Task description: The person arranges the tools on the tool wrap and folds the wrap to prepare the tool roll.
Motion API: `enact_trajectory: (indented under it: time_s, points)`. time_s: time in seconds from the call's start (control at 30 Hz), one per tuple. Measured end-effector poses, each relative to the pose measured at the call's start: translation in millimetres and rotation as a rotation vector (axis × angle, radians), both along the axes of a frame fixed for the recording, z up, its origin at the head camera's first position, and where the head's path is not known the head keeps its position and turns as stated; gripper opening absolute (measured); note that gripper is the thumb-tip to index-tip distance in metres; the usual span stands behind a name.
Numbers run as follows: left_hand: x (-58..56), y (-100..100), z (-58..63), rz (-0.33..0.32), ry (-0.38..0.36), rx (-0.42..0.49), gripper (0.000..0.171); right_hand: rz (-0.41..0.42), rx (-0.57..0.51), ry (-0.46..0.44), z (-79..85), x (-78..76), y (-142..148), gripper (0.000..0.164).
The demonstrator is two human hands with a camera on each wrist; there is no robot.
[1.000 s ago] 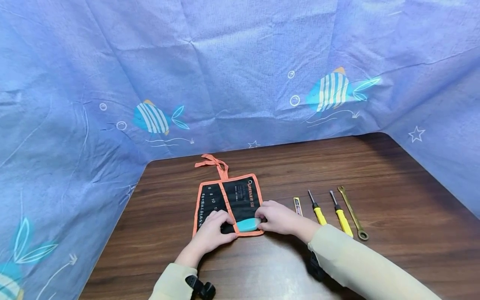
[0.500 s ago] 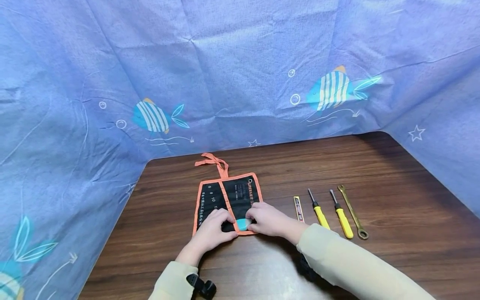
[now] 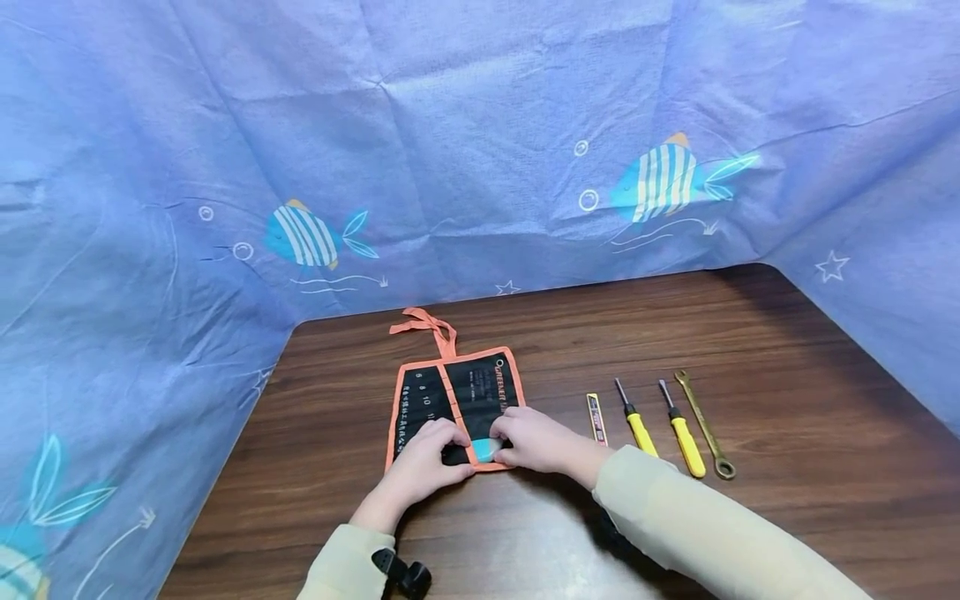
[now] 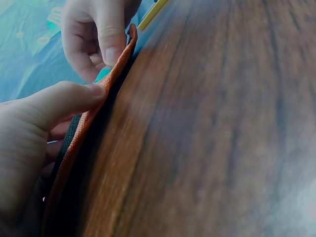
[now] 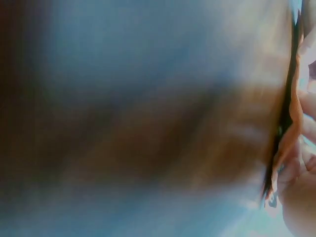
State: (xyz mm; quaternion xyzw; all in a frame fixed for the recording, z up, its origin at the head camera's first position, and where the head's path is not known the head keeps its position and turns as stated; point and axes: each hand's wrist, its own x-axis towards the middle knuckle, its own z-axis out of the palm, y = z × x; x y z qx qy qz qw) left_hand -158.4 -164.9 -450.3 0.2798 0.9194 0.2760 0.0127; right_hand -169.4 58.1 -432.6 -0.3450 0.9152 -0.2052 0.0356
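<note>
A black tool pouch (image 3: 483,392) with orange trim and orange ties lies opened out on the table. My left hand (image 3: 425,458) grips its near edge by the middle orange strip; in the left wrist view the thumb presses the orange edging (image 4: 84,121) with fingers behind it. My right hand (image 3: 542,442) pinches the grey end of a smooth teal tool (image 3: 483,451), whose left end is tucked under the orange strip. Its kind is hidden by the pocket and fingers. Only a bit of the pouch edge (image 5: 295,106) shows in the blurred right wrist view.
Right of the pouch, on the brown wooden table (image 3: 810,433), lie a narrow yellow-ended strip with printing (image 3: 596,418), two yellow-handled screwdrivers (image 3: 639,433) and a brass-coloured combination wrench (image 3: 703,423). A blue fish-print cloth (image 3: 480,150) hangs behind and at the sides.
My right hand has slid left, pushing the teal tool further under the orange strip, so less teal shows. Over the last half second little moves. The left hand stays in place.
</note>
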Motion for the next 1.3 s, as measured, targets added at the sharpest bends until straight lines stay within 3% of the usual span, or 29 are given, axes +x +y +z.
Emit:
enact_trajectory:
  time_s: [0.3,0.47,0.7,0.97,1.3]
  points:
    - [-2.2,2.1,-3.4,0.015,0.024,-0.006,0.026,-0.037,-0.031,-0.097,7.5,-1.9,23.3,0.025]
    - [-0.8,2.2,-5.4,0.056,0.071,-0.027,0.033,-0.022,-0.038,-0.063,8.9,-0.4,34.5,0.027]
    - [0.4,3.3,-5.5,0.104,0.057,-0.079,0.041,-0.02,-0.032,-0.05,11.2,3.6,48.7,0.025]
    - [-0.4,5.1,-3.5,0.097,0.062,-0.138,0.049,-0.046,-0.028,-0.036,12.7,4.2,72.8,0.029]
    - [-5.0,4.2,-3.9,0.104,0.05,-0.195,0.056,-0.138,-0.073,-0.025,16.7,8.7,107.5,0.027]
